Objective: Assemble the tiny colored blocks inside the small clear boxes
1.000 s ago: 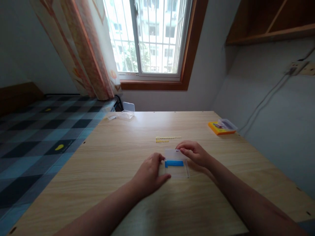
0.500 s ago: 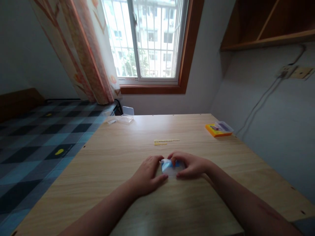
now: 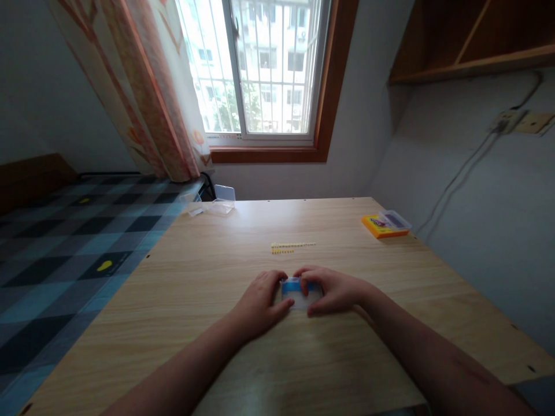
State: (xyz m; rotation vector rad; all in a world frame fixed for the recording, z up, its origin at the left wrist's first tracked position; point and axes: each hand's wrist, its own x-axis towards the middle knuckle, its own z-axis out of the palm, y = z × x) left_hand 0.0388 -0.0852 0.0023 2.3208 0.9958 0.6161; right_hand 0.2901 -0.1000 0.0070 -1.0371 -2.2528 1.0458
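Observation:
Between my two hands is a small clear plastic box [image 3: 297, 299] with a blue band along its far part. My left hand [image 3: 264, 303] grips its left side, fingers at the far corner and thumb at the near edge. On the right side, my right hand [image 3: 332, 290] holds it, with the thumb at the near corner and a bent finger over the top. Beyond the hands, small yellow pieces [image 3: 282, 251] lie in a short row, with a longer row of pale pieces [image 3: 297, 245] just behind. What the box contains is too blurred to tell.
Two open clear plastic boxes [image 3: 223, 207] stand at the table's far left corner. An orange and yellow box [image 3: 381, 225] with a clear plastic lid [image 3: 396, 220] on it lies near the right edge. The wooden table [image 3: 195, 277] borders a checked bed [image 3: 87, 254] on the left.
The clear box lies flatter and its blue band shows more plainly. Both hands stay around it with slight finger shifts. The whole view has moved a little.

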